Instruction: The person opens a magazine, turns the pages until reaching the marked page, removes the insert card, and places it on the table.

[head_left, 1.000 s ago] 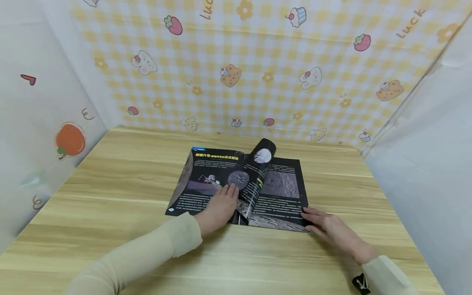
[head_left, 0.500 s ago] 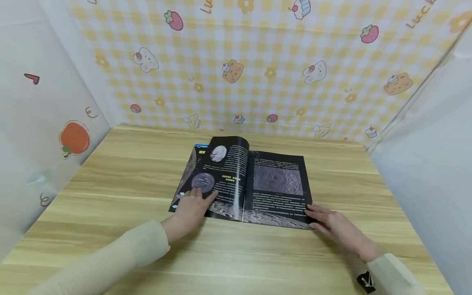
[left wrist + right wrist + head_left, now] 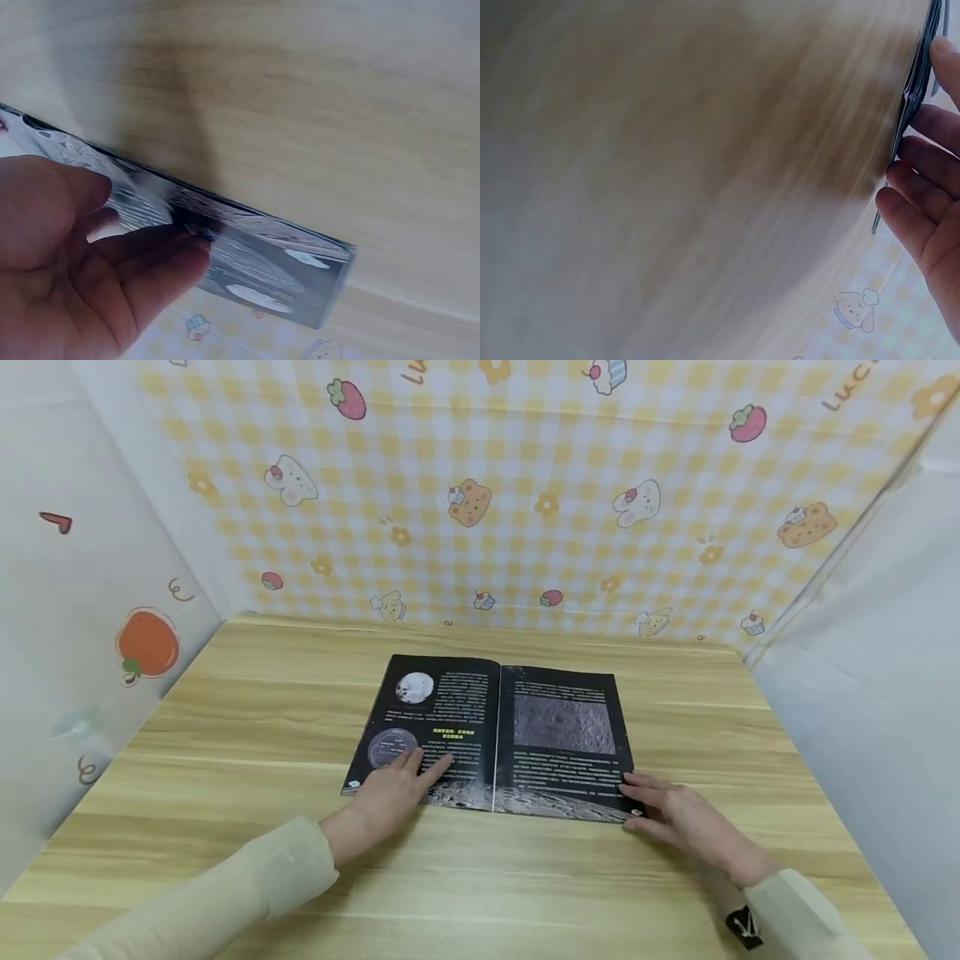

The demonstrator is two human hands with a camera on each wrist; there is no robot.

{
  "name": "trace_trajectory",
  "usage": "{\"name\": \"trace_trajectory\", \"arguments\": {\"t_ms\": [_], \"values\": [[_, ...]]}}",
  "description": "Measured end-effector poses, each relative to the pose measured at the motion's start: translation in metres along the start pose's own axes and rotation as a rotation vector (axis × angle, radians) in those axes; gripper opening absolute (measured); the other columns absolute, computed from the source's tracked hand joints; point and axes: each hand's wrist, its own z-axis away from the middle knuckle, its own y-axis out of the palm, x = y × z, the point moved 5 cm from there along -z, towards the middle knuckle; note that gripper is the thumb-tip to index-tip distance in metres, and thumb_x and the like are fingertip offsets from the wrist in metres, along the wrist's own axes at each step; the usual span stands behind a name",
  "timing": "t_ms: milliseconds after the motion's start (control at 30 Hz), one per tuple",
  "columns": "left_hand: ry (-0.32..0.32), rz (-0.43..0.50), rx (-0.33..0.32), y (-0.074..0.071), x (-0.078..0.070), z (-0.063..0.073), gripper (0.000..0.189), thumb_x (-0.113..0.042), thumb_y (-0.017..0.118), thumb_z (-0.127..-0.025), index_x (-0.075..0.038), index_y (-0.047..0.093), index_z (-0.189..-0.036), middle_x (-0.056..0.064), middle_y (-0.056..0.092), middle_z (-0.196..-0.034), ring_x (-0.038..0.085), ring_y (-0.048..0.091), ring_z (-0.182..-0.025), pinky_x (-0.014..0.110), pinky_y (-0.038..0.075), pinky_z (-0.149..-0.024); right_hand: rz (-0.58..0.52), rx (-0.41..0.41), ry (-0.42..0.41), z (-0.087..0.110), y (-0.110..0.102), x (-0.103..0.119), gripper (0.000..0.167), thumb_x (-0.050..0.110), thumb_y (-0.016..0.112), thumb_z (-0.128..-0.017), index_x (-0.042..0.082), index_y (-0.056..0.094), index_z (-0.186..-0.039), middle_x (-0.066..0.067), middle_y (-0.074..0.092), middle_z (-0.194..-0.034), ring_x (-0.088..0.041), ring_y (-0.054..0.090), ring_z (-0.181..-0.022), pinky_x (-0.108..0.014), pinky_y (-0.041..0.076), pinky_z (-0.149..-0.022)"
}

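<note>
Head view shows me the left hand (image 3: 393,789) lying flat, fingers spread, on the left page of the open magazine (image 3: 491,735). My right hand (image 3: 678,822) rests with relaxed fingers touching its near right corner on the wooden table (image 3: 225,735).

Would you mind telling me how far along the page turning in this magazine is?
Done: the magazine lies open and flat on the wooden table. In hand: the left hand presses the left page, and the right hand's fingertips touch the right page's corner. Left: that right page is not yet lifted.
</note>
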Motion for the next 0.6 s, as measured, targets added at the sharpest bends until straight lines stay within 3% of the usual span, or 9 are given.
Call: {"name": "trace_trajectory", "arguments": {"t_ms": [67, 133, 267, 400, 467, 600], "values": [[0.001, -0.054, 0.007, 0.000, -0.002, -0.002, 0.064, 0.013, 0.057, -0.081, -0.018, 0.048, -0.137, 0.027, 0.055, -0.126, 0.038, 0.058, -0.111, 0.036, 0.056, -0.055, -0.003, 0.010, 0.006, 0.000, 0.000, -0.001, 0.046, 0.027, 0.073, -0.079, -0.002, 0.065, -0.114, -0.021, 0.061, -0.122, -0.038, 0.060, -0.108, -0.043, 0.050, -0.087], [0.005, -0.080, 0.015, 0.000, -0.004, -0.003, 0.064, 0.011, 0.058, -0.082, -0.021, 0.050, -0.136, 0.028, 0.055, -0.125, 0.038, 0.059, -0.111, 0.036, 0.057, -0.056, -0.010, 0.020, 0.013, -0.001, 0.000, -0.002, 0.046, 0.027, 0.073, -0.080, -0.002, 0.065, -0.115, -0.021, 0.060, -0.123, -0.038, 0.060, -0.109, -0.043, 0.050, -0.088], [0.021, 0.009, 0.029, 0.002, -0.004, -0.008, 0.058, 0.013, 0.055, -0.083, -0.014, 0.051, -0.135, 0.026, 0.050, -0.132, 0.040, 0.052, -0.119, 0.042, 0.057, -0.072, -0.032, 0.028, 0.008, -0.002, -0.003, -0.003, 0.042, 0.026, 0.072, -0.082, 0.000, 0.066, -0.114, -0.021, 0.060, -0.123, -0.039, 0.059, -0.110, -0.044, 0.050, -0.088], [0.049, 0.114, 0.018, 0.006, -0.006, -0.012, 0.044, 0.014, 0.048, -0.086, -0.002, 0.050, -0.127, 0.023, 0.046, -0.138, 0.041, 0.048, -0.123, 0.046, 0.053, -0.083, -0.013, 0.007, -0.048, -0.003, -0.006, -0.003, 0.032, 0.015, 0.070, -0.082, 0.000, 0.068, -0.110, -0.020, 0.062, -0.120, -0.037, 0.061, -0.108, -0.043, 0.051, -0.086], [0.063, 0.109, -0.011, 0.007, -0.009, -0.014, 0.034, 0.013, 0.046, -0.087, 0.000, 0.051, -0.118, 0.023, 0.049, -0.135, 0.041, 0.052, -0.119, 0.046, 0.053, -0.082, 0.010, -0.006, -0.078, -0.004, -0.006, -0.003, 0.029, 0.009, 0.070, -0.081, 0.001, 0.069, -0.109, -0.020, 0.063, -0.119, -0.036, 0.062, -0.106, -0.043, 0.052, -0.084], [0.093, 0.009, -0.089, 0.003, -0.015, -0.021, 0.020, 0.009, 0.051, -0.087, -0.001, 0.051, -0.103, 0.023, 0.059, -0.119, 0.038, 0.063, -0.101, 0.042, 0.057, -0.070, 0.037, -0.021, -0.100, -0.003, -0.005, -0.002, 0.028, 0.001, 0.069, -0.079, 0.002, 0.070, -0.107, -0.020, 0.064, -0.117, -0.036, 0.062, -0.104, -0.043, 0.053, -0.082]]}}
